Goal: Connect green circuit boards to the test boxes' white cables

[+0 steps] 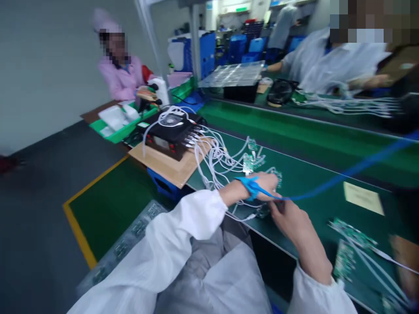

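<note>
On the tabletop (304,172), the tangled white cables (214,159), if snagged by the left hand (263,182) or right hand (291,218), could drag the circuit board (262,212) at their fingers off the near edge; whether those fingers grip it, cannot tell.

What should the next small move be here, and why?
Probably the right hand should steady the circuit board by its edge: its fingertips are close to that board, and a white cable ends beside it. Blur hides whether they touch.
</note>
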`<control>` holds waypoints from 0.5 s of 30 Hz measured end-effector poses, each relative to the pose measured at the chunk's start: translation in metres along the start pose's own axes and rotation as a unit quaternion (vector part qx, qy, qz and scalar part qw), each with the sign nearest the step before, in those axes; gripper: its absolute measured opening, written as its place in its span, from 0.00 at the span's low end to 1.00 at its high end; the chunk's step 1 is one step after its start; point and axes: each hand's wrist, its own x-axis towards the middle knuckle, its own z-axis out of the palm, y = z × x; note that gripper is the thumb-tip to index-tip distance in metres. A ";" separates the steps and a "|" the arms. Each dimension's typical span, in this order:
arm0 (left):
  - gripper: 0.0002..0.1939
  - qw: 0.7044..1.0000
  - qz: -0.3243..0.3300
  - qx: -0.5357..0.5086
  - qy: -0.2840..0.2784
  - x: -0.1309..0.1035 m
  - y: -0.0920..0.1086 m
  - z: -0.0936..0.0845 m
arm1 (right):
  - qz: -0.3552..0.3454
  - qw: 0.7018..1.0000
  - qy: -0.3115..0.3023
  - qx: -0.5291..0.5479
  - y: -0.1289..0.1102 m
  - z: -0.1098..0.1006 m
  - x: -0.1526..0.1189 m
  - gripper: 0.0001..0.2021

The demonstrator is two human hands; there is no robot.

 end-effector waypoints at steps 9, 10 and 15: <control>0.16 0.999 -0.007 0.021 0.025 0.000 0.002 0.010 | 0.007 0.919 0.219 0.329 -0.015 0.012 -0.027 0.24; 0.16 0.999 -0.011 0.007 0.038 -0.006 0.003 0.006 | -0.002 0.899 0.221 0.377 -0.017 0.011 -0.029 0.27; 0.14 0.995 -0.046 -0.065 0.054 -0.037 0.014 -0.018 | -0.039 0.862 0.183 0.471 -0.030 0.006 -0.024 0.36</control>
